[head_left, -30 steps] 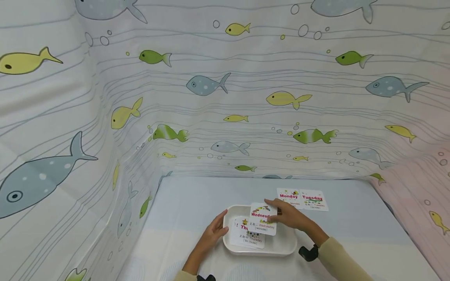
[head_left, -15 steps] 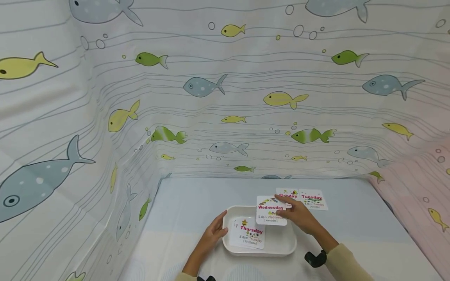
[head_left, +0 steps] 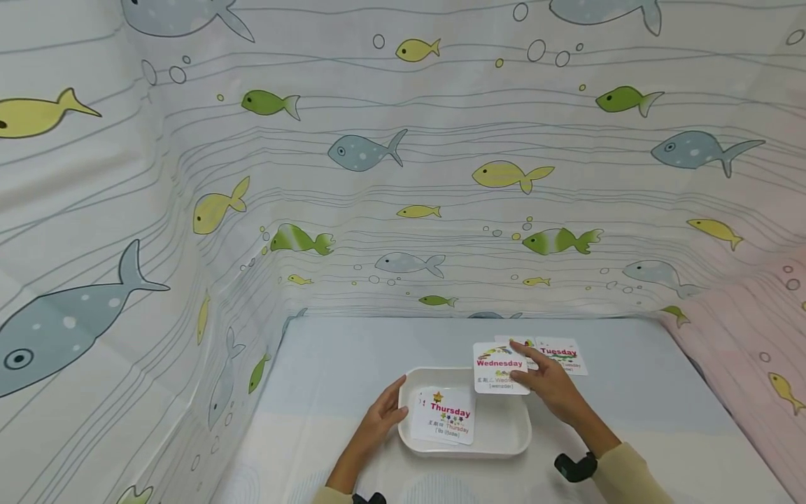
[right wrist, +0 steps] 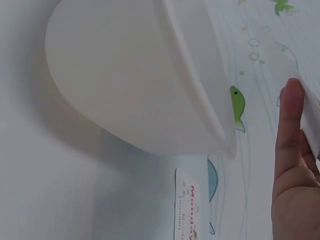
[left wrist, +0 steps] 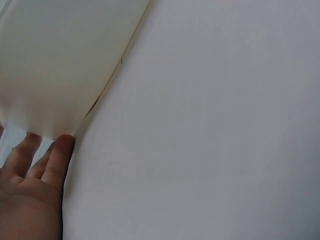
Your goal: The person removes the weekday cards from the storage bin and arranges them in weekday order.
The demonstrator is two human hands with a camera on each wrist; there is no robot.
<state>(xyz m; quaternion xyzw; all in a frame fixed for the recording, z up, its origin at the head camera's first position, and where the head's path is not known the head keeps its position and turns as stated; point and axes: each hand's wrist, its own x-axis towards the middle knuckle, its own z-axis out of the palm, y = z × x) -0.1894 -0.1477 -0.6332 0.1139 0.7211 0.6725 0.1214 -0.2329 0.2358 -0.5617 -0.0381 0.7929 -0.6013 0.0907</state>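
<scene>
My left hand holds the left end of a white rounded-corner tray, with its thumb at the rim; the left wrist view has its fingertips against the outer wall. Pinched at its right edge by my right hand, a white Wednesday card is raised over the tray's back right rim. Seen nearly edge-on, that card is partly cut off in the right wrist view. A Thursday card lies face up in the tray's left half, on at least one other card.
Behind the tray a Tuesday card lies on the pale blue-and-white tabletop. The Monday card beside it is mostly covered by the raised card in the head view. Fish-printed cloth rises around the table.
My right hand has lifted the Wednesday card off the cards in the tray and carried it right and back. The whole Thursday card now shows. My left hand stays at the tray.
</scene>
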